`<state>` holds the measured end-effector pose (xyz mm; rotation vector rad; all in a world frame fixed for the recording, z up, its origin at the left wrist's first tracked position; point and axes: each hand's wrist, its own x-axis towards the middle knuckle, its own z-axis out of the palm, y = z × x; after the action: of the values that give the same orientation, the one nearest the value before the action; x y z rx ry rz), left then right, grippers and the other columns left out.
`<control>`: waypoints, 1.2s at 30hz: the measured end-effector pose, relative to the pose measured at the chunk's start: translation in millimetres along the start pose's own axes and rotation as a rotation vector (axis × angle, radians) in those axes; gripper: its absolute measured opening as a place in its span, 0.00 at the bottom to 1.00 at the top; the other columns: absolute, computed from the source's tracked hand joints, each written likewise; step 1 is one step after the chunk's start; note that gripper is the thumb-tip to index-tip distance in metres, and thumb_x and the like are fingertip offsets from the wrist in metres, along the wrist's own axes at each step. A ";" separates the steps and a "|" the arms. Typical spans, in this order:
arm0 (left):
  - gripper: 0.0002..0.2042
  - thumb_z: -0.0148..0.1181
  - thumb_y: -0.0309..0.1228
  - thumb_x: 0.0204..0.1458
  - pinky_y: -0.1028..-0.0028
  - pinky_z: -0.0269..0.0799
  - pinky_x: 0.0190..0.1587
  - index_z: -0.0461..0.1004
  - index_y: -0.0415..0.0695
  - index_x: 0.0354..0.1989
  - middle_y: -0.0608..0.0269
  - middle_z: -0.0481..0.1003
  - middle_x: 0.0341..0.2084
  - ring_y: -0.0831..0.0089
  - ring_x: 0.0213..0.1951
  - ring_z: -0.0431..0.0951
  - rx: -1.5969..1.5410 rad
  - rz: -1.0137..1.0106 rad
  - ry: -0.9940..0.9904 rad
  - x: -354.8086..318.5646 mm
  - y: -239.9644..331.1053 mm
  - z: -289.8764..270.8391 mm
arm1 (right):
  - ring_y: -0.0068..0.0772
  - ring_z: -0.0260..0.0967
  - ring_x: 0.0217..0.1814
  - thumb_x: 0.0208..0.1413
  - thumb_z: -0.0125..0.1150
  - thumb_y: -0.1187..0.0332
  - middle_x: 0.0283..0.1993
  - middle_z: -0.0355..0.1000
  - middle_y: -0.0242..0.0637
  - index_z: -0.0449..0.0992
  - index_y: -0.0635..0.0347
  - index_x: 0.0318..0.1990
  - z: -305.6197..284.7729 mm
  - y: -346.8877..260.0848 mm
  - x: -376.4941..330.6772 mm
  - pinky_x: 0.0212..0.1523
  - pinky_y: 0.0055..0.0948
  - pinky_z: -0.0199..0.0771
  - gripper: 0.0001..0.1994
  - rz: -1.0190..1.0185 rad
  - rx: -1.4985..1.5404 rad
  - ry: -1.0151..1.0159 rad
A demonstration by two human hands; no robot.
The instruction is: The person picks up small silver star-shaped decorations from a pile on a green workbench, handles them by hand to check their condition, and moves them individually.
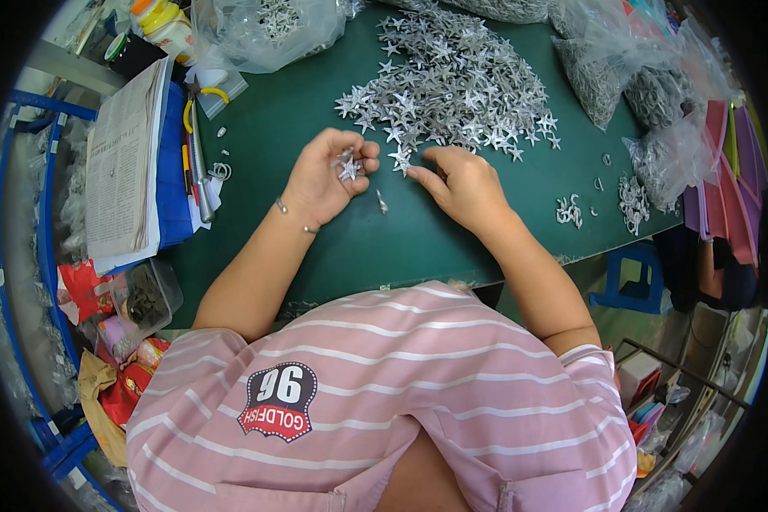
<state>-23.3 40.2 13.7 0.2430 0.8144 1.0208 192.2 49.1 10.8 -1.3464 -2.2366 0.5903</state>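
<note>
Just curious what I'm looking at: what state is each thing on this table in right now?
Left hand: curled, holding silver stars.
Right hand: fingertips on a star at the pile's edge.
Star pile: loose, spread on the green table.
Clear bags: filled, lying down.
Papers: stacked flat.

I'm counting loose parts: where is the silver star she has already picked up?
In the head view, the silver star sits in the curled fingers of the left hand, left of the right hand and below the star pile.
</note>
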 end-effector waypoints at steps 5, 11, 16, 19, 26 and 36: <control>0.05 0.62 0.29 0.49 0.81 0.61 0.22 0.73 0.42 0.27 0.70 0.68 0.21 0.83 0.22 0.67 0.651 0.284 0.086 23.8 -1.0 2.8 | 0.47 0.74 0.34 0.49 0.63 0.58 0.31 0.74 0.45 0.73 0.60 0.35 9.2 -6.5 3.6 0.36 0.43 0.74 0.14 -0.043 -0.076 -0.044; 0.09 0.66 0.33 0.44 0.67 0.73 0.34 0.79 0.44 0.32 0.58 0.77 0.30 0.63 0.30 0.77 1.635 0.721 0.271 34.5 -10.7 3.7 | 0.46 0.74 0.35 0.49 0.61 0.65 0.34 0.76 0.43 0.77 0.58 0.37 -18.6 -6.0 0.5 0.38 0.41 0.74 0.10 0.046 0.095 -0.409; 0.07 0.63 0.33 0.46 0.61 0.73 0.37 0.77 0.44 0.28 0.57 0.76 0.30 0.55 0.34 0.77 1.651 0.786 0.270 34.7 -16.9 7.0 | 0.47 0.74 0.37 0.51 0.61 0.63 0.34 0.75 0.43 0.77 0.59 0.34 1.4 -10.4 9.9 0.38 0.41 0.74 0.10 0.024 -0.042 0.034; 0.07 0.64 0.32 0.45 0.65 0.72 0.34 0.79 0.43 0.30 0.56 0.76 0.27 0.59 0.30 0.76 1.690 0.817 0.250 37.2 -15.4 -1.1 | 0.48 0.73 0.37 0.51 0.60 0.63 0.34 0.75 0.43 0.77 0.60 0.32 9.6 -6.0 19.6 0.38 0.41 0.74 0.09 0.065 -0.029 -0.025; 0.06 0.64 0.27 0.45 0.69 0.69 0.30 0.78 0.41 0.31 0.57 0.73 0.23 0.65 0.25 0.74 1.622 0.755 0.208 0.1 8.3 -15.7 | 0.42 0.73 0.32 0.49 0.63 0.70 0.31 0.75 0.44 0.78 0.64 0.33 -11.1 7.2 11.4 0.35 0.34 0.72 0.07 0.036 0.167 -0.087; 0.07 0.64 0.28 0.46 0.71 0.67 0.26 0.77 0.41 0.33 0.61 0.72 0.22 0.67 0.24 0.73 1.551 0.851 0.090 23.7 -11.0 -5.9 | 0.28 0.71 0.29 0.48 0.65 0.71 0.28 0.75 0.35 0.79 0.62 0.32 -6.2 14.3 4.6 0.33 0.25 0.71 0.06 0.179 0.475 -0.109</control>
<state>-13.9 53.0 -7.9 1.9993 1.5110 0.9376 203.9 60.1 8.4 -1.2890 -1.8940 1.1961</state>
